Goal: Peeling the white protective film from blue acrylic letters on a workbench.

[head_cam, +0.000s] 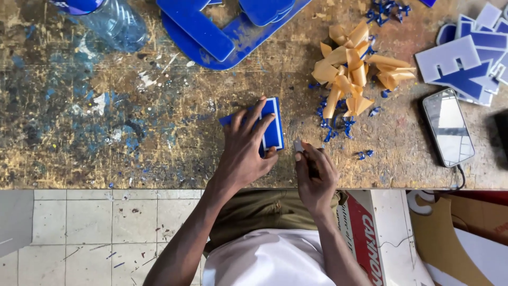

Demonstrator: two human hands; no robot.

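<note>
My left hand [244, 147] lies flat with fingers spread on a small blue piece with a white border [273, 123], pressing it against the worn wooden workbench [106, 132]. Right beside it, my right hand [316, 176] is closed around a small tool whose pale tip [298, 146] points up toward the piece's lower right corner. What kind of tool it is I cannot make out. Blue shavings [338, 124] lie just right of the piece.
A heap of peeled tan backing strips [353, 66] sits at the right. A phone [447, 127] with a cable lies farther right, beside stacked blue-and-white cut letters [471, 61]. Large blue shapes [222, 32] and a plastic bottle [114, 21] lie at the far edge.
</note>
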